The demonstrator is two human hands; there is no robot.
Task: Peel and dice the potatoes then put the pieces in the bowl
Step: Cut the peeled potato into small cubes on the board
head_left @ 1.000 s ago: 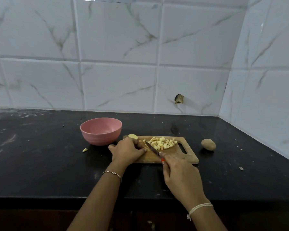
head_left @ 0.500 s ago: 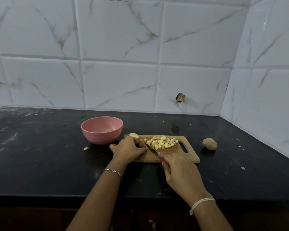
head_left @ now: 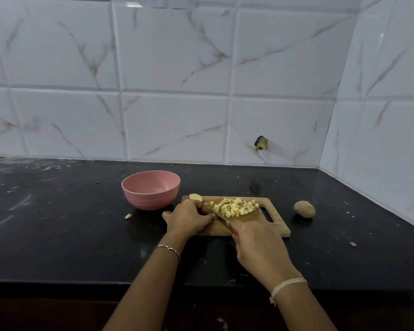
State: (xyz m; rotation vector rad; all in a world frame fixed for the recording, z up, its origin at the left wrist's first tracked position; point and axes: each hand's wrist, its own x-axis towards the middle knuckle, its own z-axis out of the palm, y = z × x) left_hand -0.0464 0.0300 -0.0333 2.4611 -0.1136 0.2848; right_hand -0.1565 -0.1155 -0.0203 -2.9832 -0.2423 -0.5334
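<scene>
White marble-veined tiles line the far wall and the right-hand wall above a black countertop [head_left: 58, 235], seen from a camera worn on a person's head looking down at two bare hands. The right hand [head_left: 256, 244] is closed around the handle of a knife [head_left: 219, 216], whose blade angles up and left onto a wooden cutting board [head_left: 276, 224]. Just left of the blade, the left hand [head_left: 189, 217] is curled with its fingers pressed down on the board over something being cut; what it holds is mostly hidden beneath the fingers. A thin chain bracelet [head_left: 169, 249] circles the left wrist, and a pale thread band [head_left: 288, 284] circles the right wrist. Beyond the blade, towards the far side of the board, sits a loose heap of diced potato pieces [head_left: 237, 207], small pale yellow cubes. A peeled potato chunk [head_left: 195, 197] rests at the board's far left corner. The board's handle slot is at its right end. Just left of the board, touching or nearly touching its corner, stands a pink bowl [head_left: 151, 192], upright, with nothing visible inside it. One small potato scrap [head_left: 128, 216] lies on the counter near the bowl's left side. Right of the board, well apart from it, lies a whole unpeeled potato [head_left: 304, 209]. A small dark hole [head_left: 261, 143] breaks the far wall tile above the board.
</scene>
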